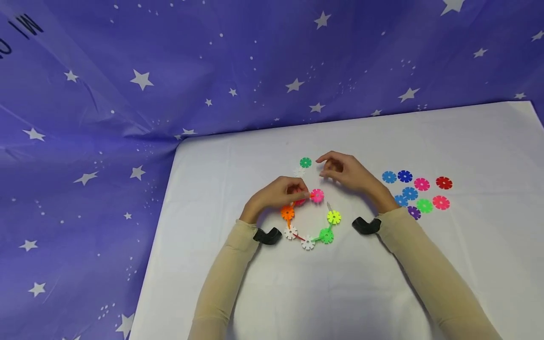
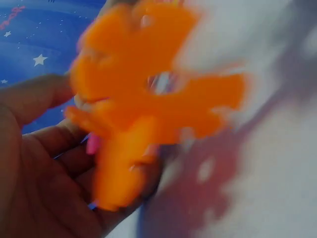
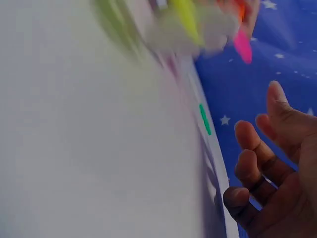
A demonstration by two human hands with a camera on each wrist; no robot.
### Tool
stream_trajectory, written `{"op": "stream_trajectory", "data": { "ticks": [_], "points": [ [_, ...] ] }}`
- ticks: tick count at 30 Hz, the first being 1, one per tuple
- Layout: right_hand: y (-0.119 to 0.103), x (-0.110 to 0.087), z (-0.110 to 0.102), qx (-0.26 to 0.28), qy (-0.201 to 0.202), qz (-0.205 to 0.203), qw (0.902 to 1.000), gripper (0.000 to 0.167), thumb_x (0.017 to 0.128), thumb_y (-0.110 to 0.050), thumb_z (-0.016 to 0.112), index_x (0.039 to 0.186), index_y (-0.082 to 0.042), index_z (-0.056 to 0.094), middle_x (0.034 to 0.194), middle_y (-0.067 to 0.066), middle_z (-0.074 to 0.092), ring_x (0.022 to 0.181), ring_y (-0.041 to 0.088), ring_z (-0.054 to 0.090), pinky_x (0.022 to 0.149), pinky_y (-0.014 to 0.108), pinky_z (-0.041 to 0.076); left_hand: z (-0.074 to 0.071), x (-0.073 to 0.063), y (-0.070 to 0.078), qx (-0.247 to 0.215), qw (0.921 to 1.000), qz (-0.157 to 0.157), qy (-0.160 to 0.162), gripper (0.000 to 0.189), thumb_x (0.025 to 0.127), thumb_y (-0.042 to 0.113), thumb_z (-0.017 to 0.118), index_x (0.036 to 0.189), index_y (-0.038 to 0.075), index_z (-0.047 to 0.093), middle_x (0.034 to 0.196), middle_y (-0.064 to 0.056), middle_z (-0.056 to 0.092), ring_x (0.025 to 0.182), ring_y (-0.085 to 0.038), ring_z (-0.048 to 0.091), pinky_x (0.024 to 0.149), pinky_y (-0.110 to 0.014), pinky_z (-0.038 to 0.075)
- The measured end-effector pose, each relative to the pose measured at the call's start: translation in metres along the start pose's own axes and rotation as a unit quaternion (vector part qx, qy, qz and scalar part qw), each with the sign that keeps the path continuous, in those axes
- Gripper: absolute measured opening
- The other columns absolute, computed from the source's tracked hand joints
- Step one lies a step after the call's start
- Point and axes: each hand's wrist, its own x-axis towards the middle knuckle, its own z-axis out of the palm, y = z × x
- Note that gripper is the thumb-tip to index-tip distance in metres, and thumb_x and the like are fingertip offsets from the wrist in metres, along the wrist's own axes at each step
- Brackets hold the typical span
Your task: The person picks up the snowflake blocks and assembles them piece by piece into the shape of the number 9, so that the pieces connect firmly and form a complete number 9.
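A purple-blue backdrop point(image 1: 238, 61) printed with white stars and dots spans the rear and left of the scene, creased near the table's rear left corner; part of some dark lettering point(image 1: 25, 26) shows at its upper left. Before it stands a table under a white cloth point(image 1: 272, 293), faintly wrinkled, its far edge rising slightly toward the right. Two beige sleeves point(image 1: 227, 274) enter from below. The right hand point(image 1: 346, 172) is loosely bent, thumb and fingers apart and holding nothing, near the far side of the work. The left hand point(image 1: 282, 191) pinches an open ring of notched discs point(image 1: 326, 235), linked edge to edge in pink, orange, white, green and yellow; its gap faces the right hand, and the left wrist view shows its orange part raised, with a shadow on the cloth. A cluster of loose discs point(image 1: 410, 193) lies beyond the right wrist. A black fitting point(image 1: 267, 236) sits at each wrist. Smallest: a green disc point(image 1: 305, 163) and a white disc point(image 1: 299, 172), beyond the ring.
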Motion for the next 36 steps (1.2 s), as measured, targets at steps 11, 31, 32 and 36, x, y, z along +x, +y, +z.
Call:
{"op": "stream_trajectory", "data": {
  "ticks": [11, 31, 32, 36],
  "points": [
    [0.003, 0.042, 0.008, -0.139, -0.042, -0.028, 0.9890, 0.056, 0.082, -0.034, 0.079, 0.132, -0.017, 0.061, 0.092, 0.003, 0.058, 0.074, 0.017, 0.047, 0.066, 0.031, 0.039, -0.001, -0.002, -0.007, -0.028, 0.9977, 0.012, -0.061, 0.009, 0.095, 0.019, 0.064, 0.096, 0.015, 0.071, 0.083, 0.004, 0.063, 0.070, -0.011, 0.048, 0.069, -0.021, 0.039],
    [0.007, 0.049, 0.027, -0.224, -0.014, -0.036, 0.9739, 0.047, 0.082, -0.045, 0.077, 0.123, -0.025, 0.068, 0.118, 0.005, 0.051, 0.089, 0.023, 0.058, 0.075, 0.042, 0.047, -0.003, -0.002, -0.013, -0.060, 0.9935, 0.013, -0.096, 0.008, 0.091, 0.019, 0.071, 0.091, 0.011, 0.072, 0.073, 0.001, 0.061, 0.064, -0.010, 0.046, 0.066, -0.021, 0.038],
    [0.007, 0.049, 0.027, -0.224, -0.016, -0.036, 0.9739, 0.046, 0.082, -0.044, 0.077, 0.123, -0.024, 0.068, 0.118, 0.005, 0.051, 0.091, 0.023, 0.058, 0.077, 0.042, 0.048, -0.003, -0.002, -0.013, -0.063, 0.9933, 0.012, -0.097, 0.008, 0.091, 0.019, 0.071, 0.091, 0.011, 0.072, 0.073, 0.001, 0.061, 0.064, -0.010, 0.046, 0.066, -0.021, 0.038],
    [0.009, 0.050, 0.026, -0.224, -0.013, -0.035, 0.9739, 0.043, 0.083, -0.042, 0.077, 0.120, -0.021, 0.069, 0.118, 0.005, 0.052, 0.097, 0.024, 0.059, 0.080, 0.044, 0.048, -0.003, -0.003, -0.013, -0.074, 0.9919, 0.016, -0.102, 0.009, 0.091, 0.019, 0.071, 0.090, 0.010, 0.073, 0.074, -0.003, 0.064, 0.063, -0.010, 0.047, 0.065, -0.021, 0.039]
  ]
}}
